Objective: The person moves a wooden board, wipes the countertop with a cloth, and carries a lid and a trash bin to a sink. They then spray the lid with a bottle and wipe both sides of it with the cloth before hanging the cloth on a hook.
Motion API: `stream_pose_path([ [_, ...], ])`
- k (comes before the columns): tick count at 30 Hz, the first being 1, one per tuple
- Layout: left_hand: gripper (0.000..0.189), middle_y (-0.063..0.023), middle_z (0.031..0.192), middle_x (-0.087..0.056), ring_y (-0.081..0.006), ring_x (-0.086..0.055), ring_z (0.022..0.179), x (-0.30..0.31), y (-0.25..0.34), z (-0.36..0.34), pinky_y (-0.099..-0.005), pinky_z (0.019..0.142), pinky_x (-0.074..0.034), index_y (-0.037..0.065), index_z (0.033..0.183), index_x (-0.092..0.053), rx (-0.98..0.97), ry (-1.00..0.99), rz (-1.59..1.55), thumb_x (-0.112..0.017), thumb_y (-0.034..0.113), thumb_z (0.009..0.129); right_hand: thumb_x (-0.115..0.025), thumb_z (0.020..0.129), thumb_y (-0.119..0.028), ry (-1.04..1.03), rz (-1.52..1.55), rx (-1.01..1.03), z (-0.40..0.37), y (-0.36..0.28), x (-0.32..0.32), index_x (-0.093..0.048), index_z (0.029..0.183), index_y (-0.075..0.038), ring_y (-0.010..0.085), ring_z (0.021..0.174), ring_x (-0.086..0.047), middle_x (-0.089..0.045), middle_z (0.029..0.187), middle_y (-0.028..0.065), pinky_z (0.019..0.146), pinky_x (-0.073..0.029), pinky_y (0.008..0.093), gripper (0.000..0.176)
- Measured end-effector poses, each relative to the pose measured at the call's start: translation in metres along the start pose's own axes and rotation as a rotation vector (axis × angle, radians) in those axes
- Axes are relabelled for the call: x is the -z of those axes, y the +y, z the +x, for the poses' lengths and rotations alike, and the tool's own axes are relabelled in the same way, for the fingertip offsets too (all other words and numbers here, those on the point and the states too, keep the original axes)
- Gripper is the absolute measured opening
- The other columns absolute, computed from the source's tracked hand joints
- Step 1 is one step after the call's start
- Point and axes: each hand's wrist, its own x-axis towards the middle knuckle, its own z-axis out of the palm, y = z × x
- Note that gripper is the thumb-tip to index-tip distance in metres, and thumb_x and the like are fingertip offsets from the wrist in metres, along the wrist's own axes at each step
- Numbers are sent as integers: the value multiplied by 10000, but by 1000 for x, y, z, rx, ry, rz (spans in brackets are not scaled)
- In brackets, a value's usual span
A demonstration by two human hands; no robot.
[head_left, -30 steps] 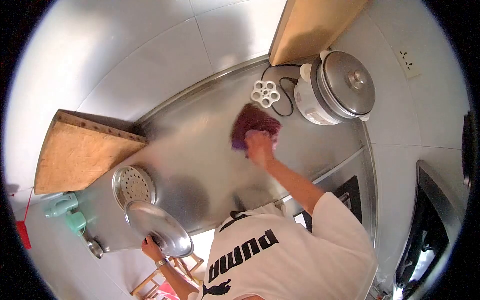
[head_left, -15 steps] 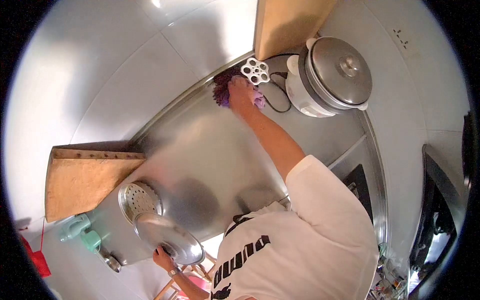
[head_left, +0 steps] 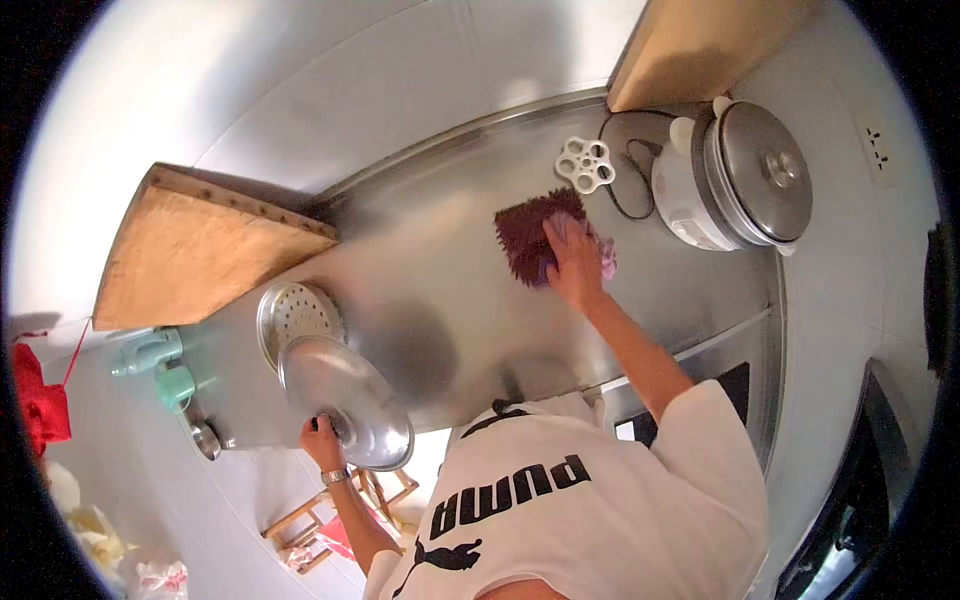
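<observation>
Head view, right fingers on maroon cloth

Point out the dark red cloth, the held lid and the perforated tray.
Dark red cloth (head_left: 525,235): head view, shaggy left part.
Held lid (head_left: 350,385): head view, metal face.
Perforated tray (head_left: 299,312): head view, holed middle.

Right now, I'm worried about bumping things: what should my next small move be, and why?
Perhaps ease the dark red cloth a little toward yourself with the right hand, which rests on it. The white flower-shaped rack sits just beyond the cloth, while the left hand holds the metal lid off to the left.
</observation>
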Motion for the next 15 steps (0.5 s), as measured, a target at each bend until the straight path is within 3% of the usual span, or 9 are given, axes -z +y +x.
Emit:
stream_pose_path([
  [2,248,-35,543,-489,-117,-393,520,7,-13,0,-330,473,-327,-48,632,-540,21,-37,38,-547,167,756,-644,643,-148,8,-169,-90,43,-4,-16,-464,1271,-45,356,1259,-354,-361,1370,197,1038,-310,453,662],
  [3,247,-32,541,-490,-114,-394,519,10,-29,0,-326,474,-330,-48,627,-536,5,-33,53,-548,163,754,-648,637,-149,90,-142,-67,61,-5,-33,-488,1252,-43,360,1247,-372,-400,1341,203,1030,-313,473,644],
  [4,246,-28,539,-491,-111,-396,518,11,-39,0,-323,475,-333,-48,623,-532,-14,-30,65,-549,160,753,-635,651,-165,186,-144,-65,76,-10,-53,-555,1183,-41,358,1205,-419,-486,1258,189,1004,-331,480,551],
  [7,263,-53,531,-495,-133,-408,513,21,-24,-16,-338,481,-348,-54,632,-536,76,42,-20,-555,179,752,-595,701,-175,182,-198,33,113,-54,-101,-623,1077,-51,356,1140,-467,-556,1154,178,972,-357,473,397],
  [10,291,-98,533,-507,-160,-421,505,27,-39,-21,-352,485,-359,-64,650,-548,78,118,-72,-564,207,755,-507,773,-129,-45,-9,149,98,-118,-151,-624,933,22,300,993,-558,-577,1087,166,771,-478,433,249],
  [11,291,-98,533,-507,-160,-421,505,27,-48,-22,-352,485,-359,-64,650,-548,91,146,-75,-564,207,755,-526,765,-120,-67,98,349,75,-145,-134,-619,966,20,324,965,-569,-574,1082,165,753,-489,410,262],
  [13,304,-140,527,-507,-181,-425,494,37,-73,-20,-368,485,-361,-69,659,-555,10,111,11,-568,220,756,-553,753,-133,-351,-46,577,25,-180,-130,-629,981,-11,301,1038,-543,-577,1077,146,834,-451,452,269],
  [14,304,-148,522,-514,-182,-429,487,40,-68,-24,-371,484,-365,-64,640,-543,15,135,30,-569,216,755,-558,760,-149,-312,-23,742,6,-184,-125,-637,994,-37,274,1096,-517,-572,1099,128,875,-428,465,270],
  [15,304,-148,522,-514,-182,-429,487,45,-70,-28,-371,484,-365,-64,640,-543,37,155,30,-569,216,755,-558,760,-149,-320,-14,769,-6,-181,-123,-637,994,-37,274,1096,-517,-572,1099,128,875,-428,465,270],
])
